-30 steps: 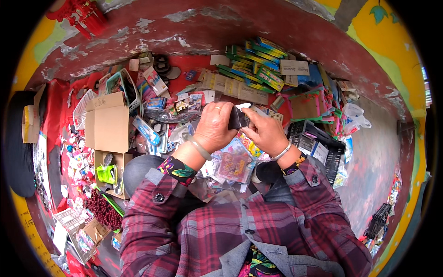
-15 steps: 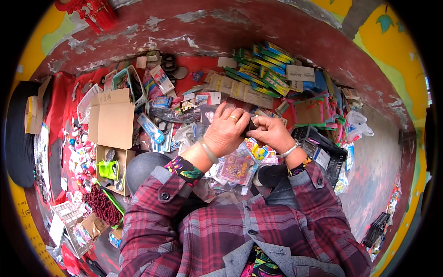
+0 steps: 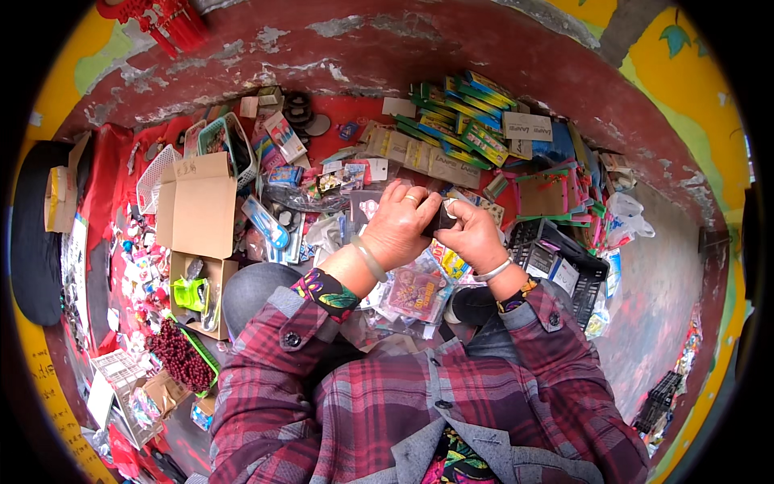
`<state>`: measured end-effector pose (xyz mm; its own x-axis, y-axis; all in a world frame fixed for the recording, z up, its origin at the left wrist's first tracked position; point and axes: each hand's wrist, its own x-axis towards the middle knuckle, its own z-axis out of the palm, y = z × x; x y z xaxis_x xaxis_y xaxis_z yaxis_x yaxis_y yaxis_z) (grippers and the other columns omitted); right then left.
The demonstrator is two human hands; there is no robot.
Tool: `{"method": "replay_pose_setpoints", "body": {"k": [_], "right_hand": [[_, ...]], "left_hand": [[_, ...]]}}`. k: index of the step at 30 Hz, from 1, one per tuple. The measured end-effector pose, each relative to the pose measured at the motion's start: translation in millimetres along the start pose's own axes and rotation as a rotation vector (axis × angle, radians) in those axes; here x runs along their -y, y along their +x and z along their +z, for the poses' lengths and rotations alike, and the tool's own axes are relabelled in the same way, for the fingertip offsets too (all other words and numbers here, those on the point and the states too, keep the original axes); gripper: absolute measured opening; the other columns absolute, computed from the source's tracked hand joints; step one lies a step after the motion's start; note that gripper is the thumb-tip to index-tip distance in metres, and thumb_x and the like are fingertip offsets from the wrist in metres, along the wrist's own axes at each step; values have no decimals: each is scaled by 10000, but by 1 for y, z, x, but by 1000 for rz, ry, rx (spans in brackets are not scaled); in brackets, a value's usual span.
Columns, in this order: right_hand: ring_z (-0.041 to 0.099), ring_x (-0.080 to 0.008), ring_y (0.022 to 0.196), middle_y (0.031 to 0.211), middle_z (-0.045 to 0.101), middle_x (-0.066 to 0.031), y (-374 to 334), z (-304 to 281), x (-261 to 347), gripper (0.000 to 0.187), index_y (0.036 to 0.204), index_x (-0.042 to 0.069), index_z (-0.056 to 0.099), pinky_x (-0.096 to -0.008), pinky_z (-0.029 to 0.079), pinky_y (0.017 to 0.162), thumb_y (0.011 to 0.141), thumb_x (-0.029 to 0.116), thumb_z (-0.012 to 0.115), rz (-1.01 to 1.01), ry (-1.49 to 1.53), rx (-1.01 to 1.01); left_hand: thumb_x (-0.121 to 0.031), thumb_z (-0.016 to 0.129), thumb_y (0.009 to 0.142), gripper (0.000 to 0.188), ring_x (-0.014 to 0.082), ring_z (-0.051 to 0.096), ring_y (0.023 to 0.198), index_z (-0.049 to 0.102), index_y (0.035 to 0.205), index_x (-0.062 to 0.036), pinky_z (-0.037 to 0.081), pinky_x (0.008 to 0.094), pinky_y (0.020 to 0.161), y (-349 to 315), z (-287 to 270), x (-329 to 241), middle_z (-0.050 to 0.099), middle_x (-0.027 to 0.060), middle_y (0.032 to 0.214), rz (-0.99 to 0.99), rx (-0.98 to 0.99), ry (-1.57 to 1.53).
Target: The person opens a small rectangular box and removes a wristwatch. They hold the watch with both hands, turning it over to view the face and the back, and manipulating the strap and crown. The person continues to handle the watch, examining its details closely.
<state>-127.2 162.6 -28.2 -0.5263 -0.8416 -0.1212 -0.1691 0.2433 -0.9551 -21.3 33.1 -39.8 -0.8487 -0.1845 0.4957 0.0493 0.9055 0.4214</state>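
Note:
Between my two hands is a small dark object, mostly covered by fingers; its kind I cannot make out. My left hand, with a ring and a pale bangle, closes on it from the left. From the right, my right hand pinches it with thumb and forefinger. Under the hands, between my knees, lie plastic-wrapped packets, among them a reddish square packet and a yellow-and-blue packet. Just beyond my left hand sits a dark flat packet with a white figure.
An opened cardboard box stands to the left, near dark red beads in a green tray. Yellow-green boxes pile up by the far red wall. A black plastic crate is at my right.
My hands have shifted only slightly around the dark object, and my right fingers have moved a little on it. The surrounding goods look the same.

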Motion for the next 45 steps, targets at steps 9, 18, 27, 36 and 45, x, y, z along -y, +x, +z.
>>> {"method": "replay_pose_setpoints", "body": {"k": [9,18,27,36,45], "right_hand": [[522,-158,504,590,545,-64,-5,6,-1,125,797,65,580,-293,410,484,714,109,663,-125,-166,-71],[570,-292,693,730,557,-76,-4,-14,25,173,825,102,516,-375,436,562,719,136,649,-479,-677,100],[509,-192,551,635,526,-59,-6,-21,35,191,708,47,540,-293,388,506,718,125,714,-501,-249,-118],[555,-243,673,789,549,-77,-10,-8,42,151,807,56,579,-320,448,592,672,18,636,-473,-280,-255],[555,-278,845,930,573,-94,-9,-6,48,139,831,79,654,-361,467,710,693,88,641,-531,-685,-408]], "left_hand": [[-129,726,532,494,349,516,868,522,971,-31,407,440,796,4,-5,4,540,149,882,-147,-17,-118],[-166,745,582,580,374,528,938,513,1092,-15,431,426,818,-1,-7,12,573,189,942,-239,250,-405],[-100,786,592,614,263,568,957,485,1121,-16,447,338,844,8,-15,8,551,127,1025,-392,-5,-756],[-15,750,602,588,172,536,939,480,1124,-29,431,296,840,8,-15,3,540,79,1018,-243,-84,-593],[24,678,555,572,335,519,959,478,1090,-9,427,391,837,7,-9,-6,531,156,1040,-57,-265,-178]]}}
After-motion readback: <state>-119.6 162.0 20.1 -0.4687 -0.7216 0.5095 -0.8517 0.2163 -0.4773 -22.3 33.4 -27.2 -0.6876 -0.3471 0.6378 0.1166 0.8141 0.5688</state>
